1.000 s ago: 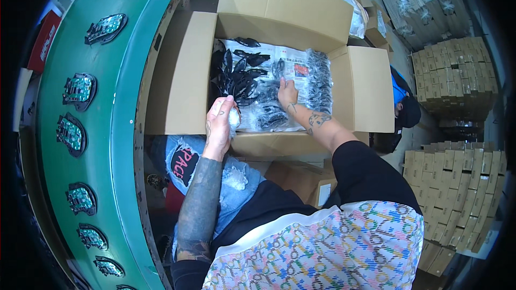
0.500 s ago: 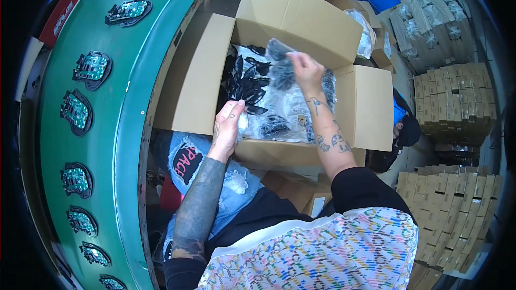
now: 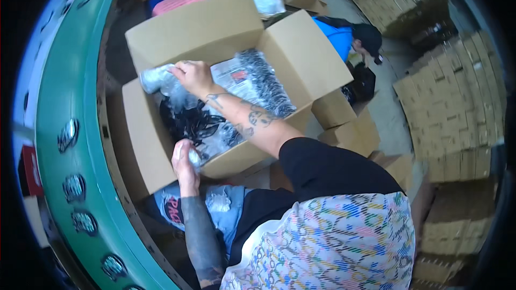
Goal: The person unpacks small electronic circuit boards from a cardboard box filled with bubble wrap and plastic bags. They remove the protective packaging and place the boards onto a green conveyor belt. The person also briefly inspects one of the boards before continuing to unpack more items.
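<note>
We find the open brown cardboard carton (image 3: 161,150) tilted toward the person, packed with clear plastic bags of small black parts (image 3: 199,123). The right hand (image 3: 193,77) reaches across to the carton's far left corner, fingers closed on a crumpled clear plastic bag (image 3: 156,79) lifted above the rest. The left hand (image 3: 184,162) sits at the near rim, clamped on a small clear packet (image 3: 194,157). We judge the step to be drawing bags out of the carton (contents partly hidden by glare). The next move calls for lifting clear of the flaps (image 3: 306,59) without snagging neighbouring bags.
</note>
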Demonstrator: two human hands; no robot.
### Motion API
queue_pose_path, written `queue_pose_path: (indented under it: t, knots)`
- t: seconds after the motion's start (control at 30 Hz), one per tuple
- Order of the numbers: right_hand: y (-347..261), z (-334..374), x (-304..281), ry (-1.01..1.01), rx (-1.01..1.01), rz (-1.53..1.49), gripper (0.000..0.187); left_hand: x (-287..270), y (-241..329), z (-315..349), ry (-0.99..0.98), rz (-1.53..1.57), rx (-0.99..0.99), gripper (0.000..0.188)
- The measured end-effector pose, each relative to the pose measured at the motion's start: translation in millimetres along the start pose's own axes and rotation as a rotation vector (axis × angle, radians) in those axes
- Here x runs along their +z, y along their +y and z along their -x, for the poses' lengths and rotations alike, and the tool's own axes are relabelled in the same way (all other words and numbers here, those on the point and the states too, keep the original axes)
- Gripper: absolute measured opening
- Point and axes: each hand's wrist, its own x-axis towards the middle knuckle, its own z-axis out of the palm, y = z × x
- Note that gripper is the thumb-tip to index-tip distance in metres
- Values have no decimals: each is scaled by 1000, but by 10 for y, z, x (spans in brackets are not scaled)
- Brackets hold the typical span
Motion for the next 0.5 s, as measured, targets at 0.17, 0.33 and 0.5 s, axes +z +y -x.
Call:
queue_pose_path:
  t: [0.17,0.33,0.5]
  knots:
    - [188,28,-55,80,95,22,27,177,18,9,-54,-94,-27,20]
    - [-91,111,-193,151,119,-20,27,142,70,24,-38,-131,-37,24]
    - [-495,440,-243,228,539,-281,28,133,-6,-29,-148,-69,-74,47]
